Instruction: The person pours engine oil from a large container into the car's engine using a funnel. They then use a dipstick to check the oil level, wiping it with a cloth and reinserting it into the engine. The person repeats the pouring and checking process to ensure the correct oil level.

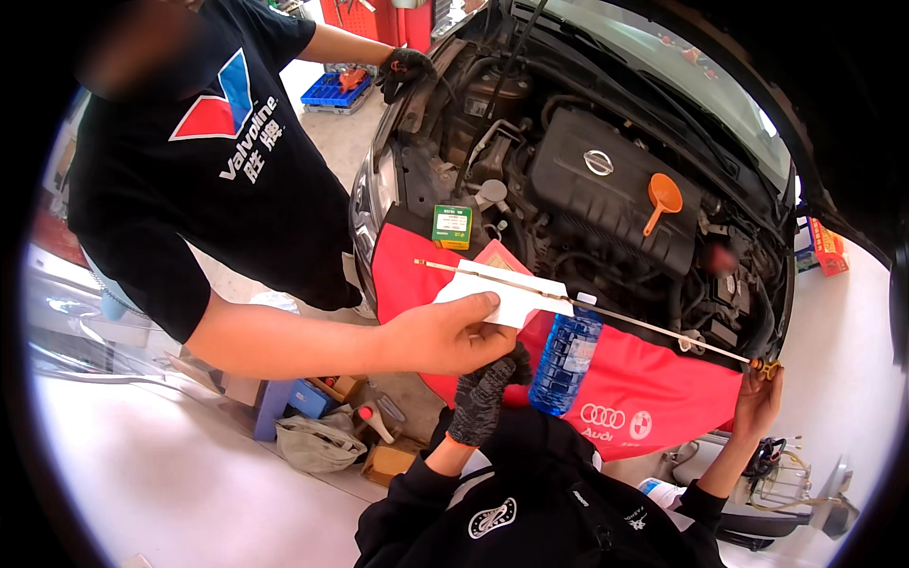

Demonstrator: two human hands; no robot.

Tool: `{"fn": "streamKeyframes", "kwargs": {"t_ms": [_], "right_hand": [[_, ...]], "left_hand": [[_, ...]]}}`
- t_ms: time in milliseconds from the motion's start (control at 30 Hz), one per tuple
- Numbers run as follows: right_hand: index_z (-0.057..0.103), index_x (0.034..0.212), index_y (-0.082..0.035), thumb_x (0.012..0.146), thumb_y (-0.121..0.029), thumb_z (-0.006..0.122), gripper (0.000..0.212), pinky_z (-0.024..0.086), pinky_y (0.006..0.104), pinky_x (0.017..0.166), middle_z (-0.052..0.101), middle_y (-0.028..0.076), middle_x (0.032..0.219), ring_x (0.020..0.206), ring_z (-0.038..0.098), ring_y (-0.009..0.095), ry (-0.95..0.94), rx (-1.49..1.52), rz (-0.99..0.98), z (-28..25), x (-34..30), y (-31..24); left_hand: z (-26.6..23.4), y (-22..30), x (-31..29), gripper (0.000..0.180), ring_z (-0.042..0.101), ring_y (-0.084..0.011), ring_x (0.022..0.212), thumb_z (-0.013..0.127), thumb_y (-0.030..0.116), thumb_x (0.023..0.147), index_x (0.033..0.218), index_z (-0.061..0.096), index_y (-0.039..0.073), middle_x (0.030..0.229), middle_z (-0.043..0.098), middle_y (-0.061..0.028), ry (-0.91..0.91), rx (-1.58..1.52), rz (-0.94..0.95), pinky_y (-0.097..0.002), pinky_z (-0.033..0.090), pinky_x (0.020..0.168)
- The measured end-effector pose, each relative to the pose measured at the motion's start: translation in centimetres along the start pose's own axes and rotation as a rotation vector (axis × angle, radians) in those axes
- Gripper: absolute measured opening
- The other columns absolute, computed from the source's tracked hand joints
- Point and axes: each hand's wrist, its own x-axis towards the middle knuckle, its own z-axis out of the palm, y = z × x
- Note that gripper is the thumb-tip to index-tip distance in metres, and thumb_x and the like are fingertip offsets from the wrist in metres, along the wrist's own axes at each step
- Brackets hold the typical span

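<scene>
My right hand (760,400), bare, is closed on the yellow-orange handle of a long thin oil dipstick (653,327). The dipstick stretches leftward across the front of the engine bay. Its far end lies over a white paper wipe (492,295), which a co-worker's bare hand (450,333) holds beneath it. My left hand (485,393), in a dark grey knit glove, is just below that co-worker's hand. Its fingers are mostly hidden, and whether they grip anything does not show. Right of the glove is a translucent blue bottle (566,364) with a white cap, against a red fender cover (644,388).
The car's hood is raised over the engine, with an orange funnel (666,194) lying on the black engine cover (606,180). A green-and-yellow box (453,226) sits at the front edge. The co-worker stands at the left, a gloved hand (405,71) on the car. Boxes and tools lie below.
</scene>
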Motion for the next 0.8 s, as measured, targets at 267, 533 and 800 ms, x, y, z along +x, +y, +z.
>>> {"fn": "streamKeyframes", "kwargs": {"t_ms": [267, 533, 800], "right_hand": [[0.054, 0.098, -0.004, 0.100, -0.021, 0.046, 0.019, 0.037, 0.0250, 0.061, 0.057, 0.008, 0.094, 0.070, 0.044, 0.013, -0.073, 0.011, 0.006, -0.5, 0.2, 0.2], [0.053, 0.098, -0.004, 0.099, -0.022, 0.047, 0.019, 0.036, 0.0260, 0.060, 0.058, 0.009, 0.097, 0.069, 0.045, 0.013, -0.132, -0.004, -0.014, -1.5, 0.1, 0.3], [0.054, 0.099, -0.005, 0.101, -0.024, 0.044, 0.022, 0.035, 0.0247, 0.059, 0.053, 0.007, 0.080, 0.065, 0.040, 0.013, -0.163, -0.014, -0.012, -0.4, -0.1, 0.2]], "left_hand": [[0.8, -0.4, 0.2, 0.032, 0.064, -0.0257, 0.091, 0.057, 0.017, 0.093, 0.118, 0.057, -0.003, 0.108, 0.064, -0.0143, -0.068, 0.027, -0.017, -0.0385, 0.053, 0.082], [0.5, -0.7, 0.3, 0.029, 0.064, -0.0260, 0.089, 0.056, 0.015, 0.093, 0.115, 0.059, -0.003, 0.106, 0.064, -0.0141, -0.032, -0.009, -0.010, -0.0376, 0.052, 0.081], [0.7, -0.8, 0.2, 0.026, 0.063, -0.0213, 0.085, 0.055, 0.013, 0.094, 0.114, 0.059, -0.002, 0.102, 0.065, -0.0112, -0.026, 0.023, -0.004, -0.0343, 0.052, 0.078]]}}
